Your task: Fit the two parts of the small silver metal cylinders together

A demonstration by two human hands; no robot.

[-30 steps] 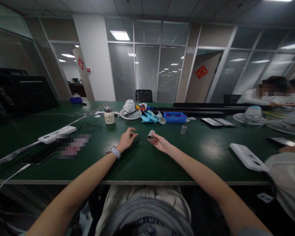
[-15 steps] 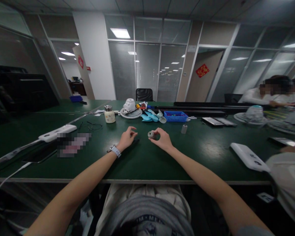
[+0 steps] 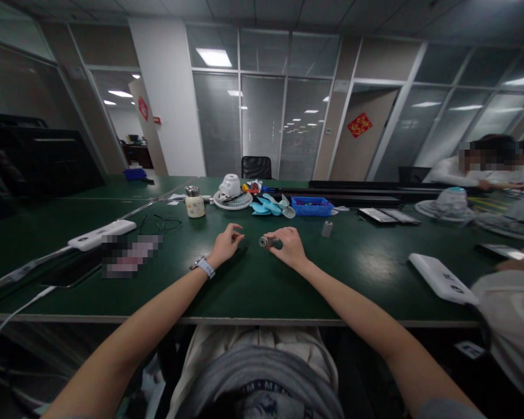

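Observation:
Between the thumb and fingers of my right hand (image 3: 291,247) is a small grey metal cylinder (image 3: 265,241). It lies tilted, its round end with a central hole turned left and toward me. My left hand (image 3: 226,245), with a watch on the wrist, rests to the left of it; its fingers are curled loosely and apart, with nothing in them. A thin dark item beside its thumb is too small to make out. A second metal cylinder (image 3: 327,228) stands upright on the green table (image 3: 262,291), to the right of my right hand.
Toward the back are a cream jar (image 3: 195,206), a white fan part (image 3: 230,187), blue fan blades (image 3: 266,206) and a blue basket (image 3: 312,207). White power strips lie left (image 3: 102,234) and right (image 3: 441,278). Other people sit at the right.
The cylinder in my right hand has turned, its end swinging left so more of its side shows. My left hand has stayed almost still.

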